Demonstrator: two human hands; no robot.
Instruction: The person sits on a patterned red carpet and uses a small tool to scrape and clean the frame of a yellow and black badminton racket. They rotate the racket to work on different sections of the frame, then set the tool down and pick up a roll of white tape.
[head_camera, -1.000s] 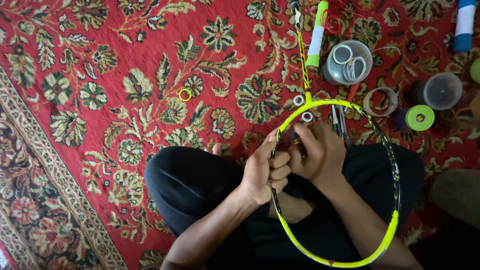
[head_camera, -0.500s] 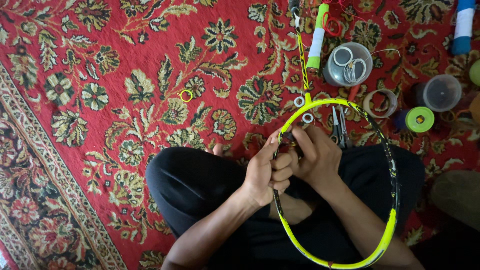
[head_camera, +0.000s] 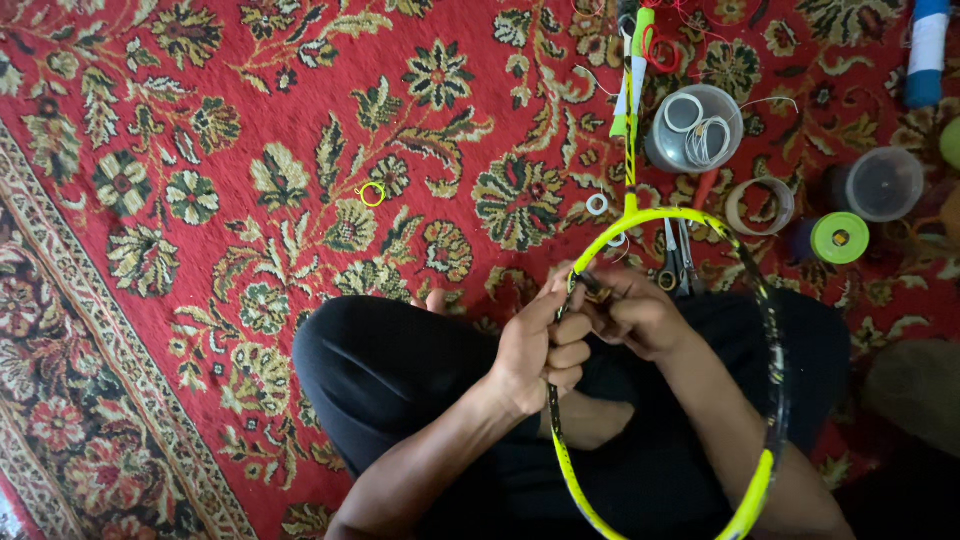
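Home floor doubling as a repair spot: person sits cross-legged on a red floral carpet (head_camera: 250, 200). At 1–2 o'clock: plastic tubs (head_camera: 692, 128), tape rolls (head_camera: 839, 238), pliers (head_camera: 677, 262). No bench, a racket frame (head_camera: 770, 330) in lap.

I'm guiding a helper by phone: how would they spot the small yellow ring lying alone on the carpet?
Start at the red floral carpet, left of the yellow racket frame. The small yellow ring lies by itself on a leaf pattern. It is thin and yellow; the white ring sits beside the racket.
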